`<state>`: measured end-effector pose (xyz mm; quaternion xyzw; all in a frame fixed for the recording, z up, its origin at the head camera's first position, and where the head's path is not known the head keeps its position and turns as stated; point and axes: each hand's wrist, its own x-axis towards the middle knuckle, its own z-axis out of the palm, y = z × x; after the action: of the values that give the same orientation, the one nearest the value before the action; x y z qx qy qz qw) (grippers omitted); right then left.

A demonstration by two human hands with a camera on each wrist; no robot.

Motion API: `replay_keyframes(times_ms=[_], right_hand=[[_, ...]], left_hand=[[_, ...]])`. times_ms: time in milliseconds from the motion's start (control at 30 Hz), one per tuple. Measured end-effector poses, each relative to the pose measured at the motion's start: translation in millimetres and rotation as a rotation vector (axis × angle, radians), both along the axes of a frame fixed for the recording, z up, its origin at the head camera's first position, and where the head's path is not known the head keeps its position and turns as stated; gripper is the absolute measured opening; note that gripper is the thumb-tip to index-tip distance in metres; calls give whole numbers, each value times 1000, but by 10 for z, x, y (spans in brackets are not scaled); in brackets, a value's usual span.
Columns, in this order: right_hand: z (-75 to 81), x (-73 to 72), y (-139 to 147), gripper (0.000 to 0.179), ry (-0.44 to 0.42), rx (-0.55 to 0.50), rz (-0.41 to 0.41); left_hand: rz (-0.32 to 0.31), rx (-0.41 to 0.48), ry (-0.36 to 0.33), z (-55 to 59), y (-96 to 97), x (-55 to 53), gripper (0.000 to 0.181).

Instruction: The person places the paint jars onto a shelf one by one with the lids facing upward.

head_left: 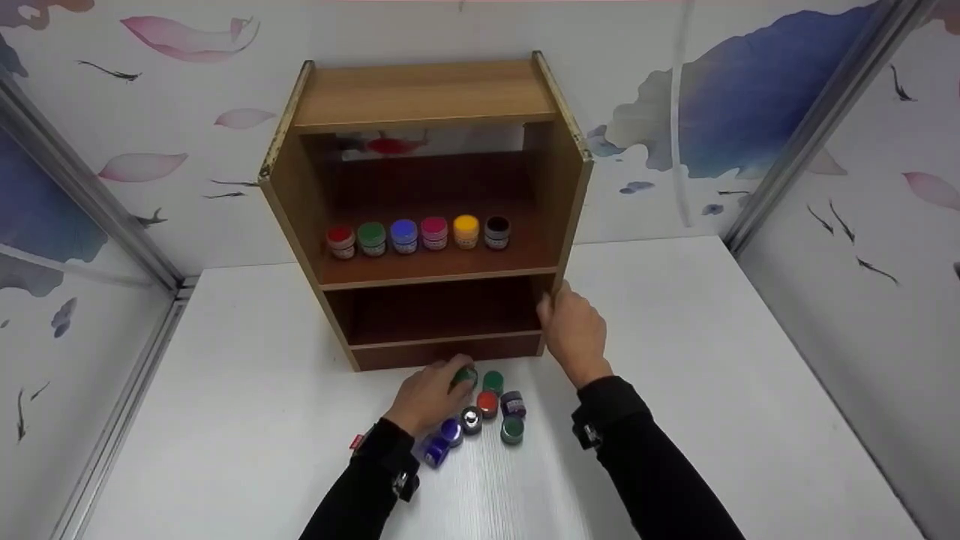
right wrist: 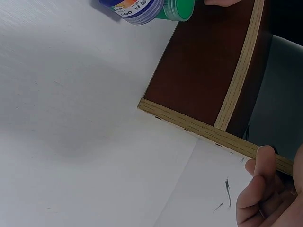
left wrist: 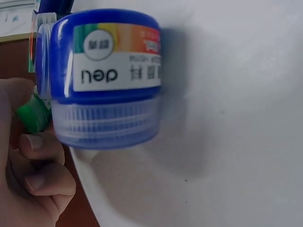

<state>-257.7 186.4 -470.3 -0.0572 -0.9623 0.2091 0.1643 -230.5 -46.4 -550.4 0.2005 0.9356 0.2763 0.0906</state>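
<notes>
My left hand (head_left: 429, 394) holds a small paint jar with a green lid (head_left: 465, 376) in front of the shelf's base. In the left wrist view the green jar (left wrist: 35, 113) shows between thumb and fingers, behind a large blue paint jar (left wrist: 109, 61) labelled deli. My right hand (head_left: 576, 330) grips the right side panel of a small wooden shelf (head_left: 427, 94), its fingers (right wrist: 265, 163) curled round the panel's edge. By the left hand lie several loose paint jars, among them an orange-red one (head_left: 487, 404), another green one (head_left: 512, 430) and a blue one (head_left: 436, 452).
A row of paint jars stands on the middle board, from a red-lidded one (head_left: 341, 241) at the left to a black-lidded one (head_left: 497, 232) at the right. White table (head_left: 720, 390) surrounds the shelf. Patterned wall panels (head_left: 630, 112) stand behind and at both sides.
</notes>
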Motion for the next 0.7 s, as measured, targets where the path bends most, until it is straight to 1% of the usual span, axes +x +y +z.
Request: replay_keyframes(times_ms=[67,167,233,367,467,567,700], right_hand=[[-7,0,-2,27,0,-2,-4],[-8,-1,-8,27,-8,-10,-10],[-4,-4,-12,28,-24,-11,-12],[6,-9,-10,30,-51,-15,-18],[12,-8,-7,30,-47,-15,-23],[12,-7,-3,30,-37,-14,-23],[5,-14,-10,30,-39,-15,-20]], left_hand=[[-9,-26,35,-6,10,-9,26],[-27,-69,105,-6,32,-21,21],[-38,-95,134,2,53,-24,23],[-51,-91,120,29,90,-19,32],[-51,-92,92,46,107,-4,37],[-40,-118,85,42,114,5,40],[-29,-144,72,27,106,10,48]])
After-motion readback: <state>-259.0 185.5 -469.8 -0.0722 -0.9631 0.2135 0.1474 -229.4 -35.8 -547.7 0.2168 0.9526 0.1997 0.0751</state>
